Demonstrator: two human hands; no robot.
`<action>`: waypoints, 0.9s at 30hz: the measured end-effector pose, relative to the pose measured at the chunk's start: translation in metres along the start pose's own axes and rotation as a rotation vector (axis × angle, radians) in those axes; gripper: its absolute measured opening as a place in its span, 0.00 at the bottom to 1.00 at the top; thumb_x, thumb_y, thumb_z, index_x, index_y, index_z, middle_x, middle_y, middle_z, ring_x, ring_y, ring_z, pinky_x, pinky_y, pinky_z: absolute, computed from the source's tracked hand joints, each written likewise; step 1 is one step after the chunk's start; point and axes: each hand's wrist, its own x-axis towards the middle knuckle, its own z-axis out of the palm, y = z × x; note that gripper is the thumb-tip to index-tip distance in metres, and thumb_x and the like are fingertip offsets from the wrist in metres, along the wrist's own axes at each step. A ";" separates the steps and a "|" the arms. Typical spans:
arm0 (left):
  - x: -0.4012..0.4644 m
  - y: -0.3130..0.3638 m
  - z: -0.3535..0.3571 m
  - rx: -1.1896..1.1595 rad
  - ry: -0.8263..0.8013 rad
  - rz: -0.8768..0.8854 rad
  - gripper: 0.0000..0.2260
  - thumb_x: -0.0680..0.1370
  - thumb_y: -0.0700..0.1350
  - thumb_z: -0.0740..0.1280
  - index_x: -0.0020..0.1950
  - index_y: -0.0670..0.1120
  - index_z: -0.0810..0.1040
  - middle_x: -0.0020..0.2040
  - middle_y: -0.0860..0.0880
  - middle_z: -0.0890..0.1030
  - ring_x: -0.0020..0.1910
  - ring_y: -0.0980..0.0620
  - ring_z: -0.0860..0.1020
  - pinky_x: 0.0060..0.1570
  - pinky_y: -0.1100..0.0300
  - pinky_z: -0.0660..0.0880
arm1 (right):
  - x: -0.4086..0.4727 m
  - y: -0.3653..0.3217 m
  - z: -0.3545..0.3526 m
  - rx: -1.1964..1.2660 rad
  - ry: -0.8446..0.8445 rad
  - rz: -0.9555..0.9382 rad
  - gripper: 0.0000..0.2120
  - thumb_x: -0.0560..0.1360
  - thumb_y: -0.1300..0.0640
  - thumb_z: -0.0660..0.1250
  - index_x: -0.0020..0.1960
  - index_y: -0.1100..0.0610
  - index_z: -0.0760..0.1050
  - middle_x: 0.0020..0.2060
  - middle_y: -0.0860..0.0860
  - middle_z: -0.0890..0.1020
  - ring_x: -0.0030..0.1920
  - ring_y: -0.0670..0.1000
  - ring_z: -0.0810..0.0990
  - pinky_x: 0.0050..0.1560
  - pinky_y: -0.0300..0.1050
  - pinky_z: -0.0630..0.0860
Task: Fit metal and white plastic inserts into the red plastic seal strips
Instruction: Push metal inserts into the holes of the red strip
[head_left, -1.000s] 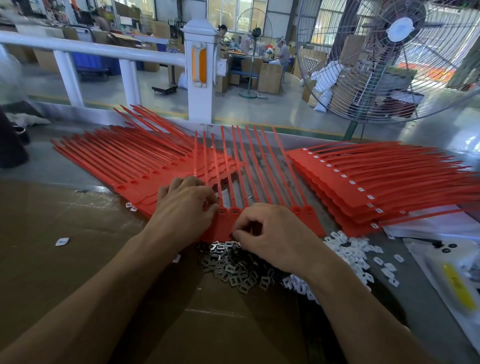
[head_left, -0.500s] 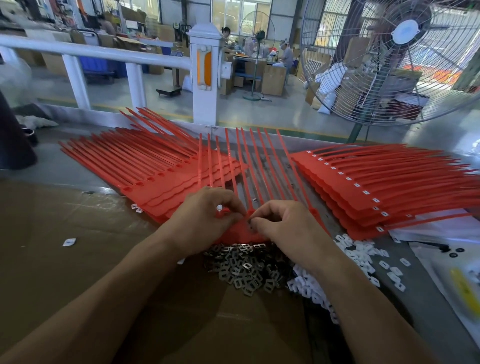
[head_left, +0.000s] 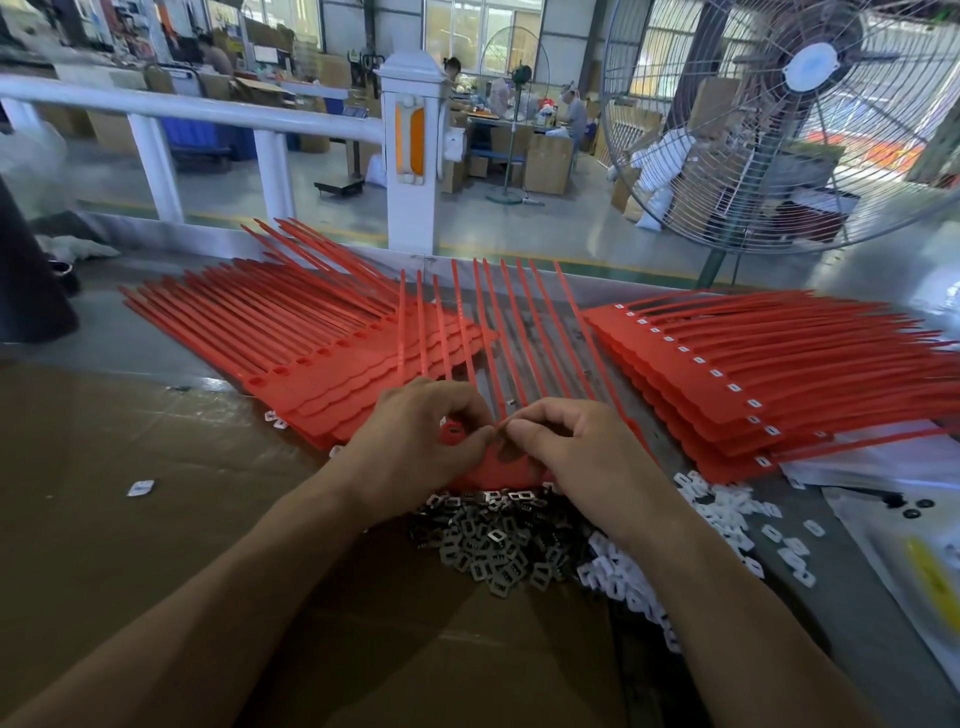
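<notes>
A comb of red seal strips (head_left: 498, 322) lies in front of me with its tails pointing away. My left hand (head_left: 415, 441) and my right hand (head_left: 566, 447) meet over its near heads, fingers curled, fingertips pinching at the red plastic beside a socket with an insert in it. What lies between the fingertips is hidden. A heap of small metal inserts (head_left: 493, 545) sits just below my hands. White plastic inserts (head_left: 727, 514) are scattered to its right.
A fanned stack of red strips with empty sockets (head_left: 291, 332) lies at the left. Another stack with white inserts fitted (head_left: 753, 374) lies at the right. Brown cardboard (head_left: 156, 519) covers the near bench. A white rail post (head_left: 413, 156) and large fan (head_left: 810, 119) stand behind.
Both hands have drawn together at the middle of the strip comb's heads, the right hand shifting left and up. The camera has tilted slightly.
</notes>
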 end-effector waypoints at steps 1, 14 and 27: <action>0.001 0.001 0.000 -0.007 0.036 0.023 0.02 0.78 0.50 0.70 0.45 0.55 0.81 0.44 0.61 0.81 0.51 0.59 0.76 0.57 0.47 0.73 | 0.000 -0.001 0.000 0.044 0.000 0.013 0.10 0.82 0.49 0.68 0.45 0.48 0.85 0.36 0.44 0.86 0.34 0.39 0.82 0.34 0.29 0.74; 0.007 0.006 0.004 0.175 0.266 0.241 0.03 0.76 0.44 0.74 0.46 0.51 0.81 0.46 0.57 0.79 0.49 0.54 0.76 0.54 0.52 0.68 | 0.013 0.001 0.000 0.688 -0.114 0.243 0.06 0.75 0.58 0.73 0.45 0.61 0.84 0.39 0.55 0.84 0.31 0.46 0.76 0.23 0.36 0.68; 0.010 -0.004 0.005 0.289 0.211 0.206 0.05 0.80 0.52 0.69 0.54 0.55 0.82 0.51 0.58 0.78 0.54 0.54 0.75 0.57 0.53 0.66 | 0.023 0.011 -0.005 0.647 -0.025 0.270 0.05 0.76 0.59 0.74 0.42 0.60 0.83 0.36 0.54 0.82 0.29 0.47 0.75 0.21 0.37 0.66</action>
